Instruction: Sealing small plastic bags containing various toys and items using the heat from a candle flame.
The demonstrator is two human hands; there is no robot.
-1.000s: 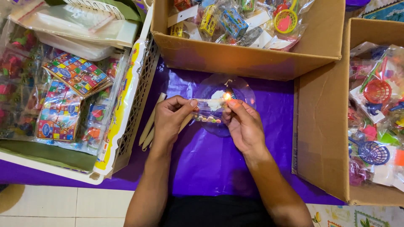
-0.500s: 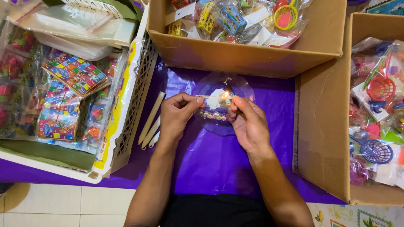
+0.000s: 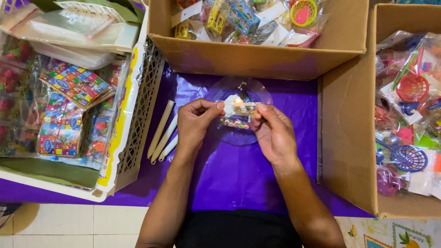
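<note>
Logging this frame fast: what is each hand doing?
Left hand: pinching the small clear packet.
Right hand: pinching the same packet's other end.

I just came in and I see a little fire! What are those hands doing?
A person's left hand and right hand hold a small clear packet of colourful bits by its two ends, stretched between the fingers. Its top edge is right at the flame of a candle standing on a clear dish on the purple sheet. Three white candles lie to the left, with boxes of packed toys around.
</note>
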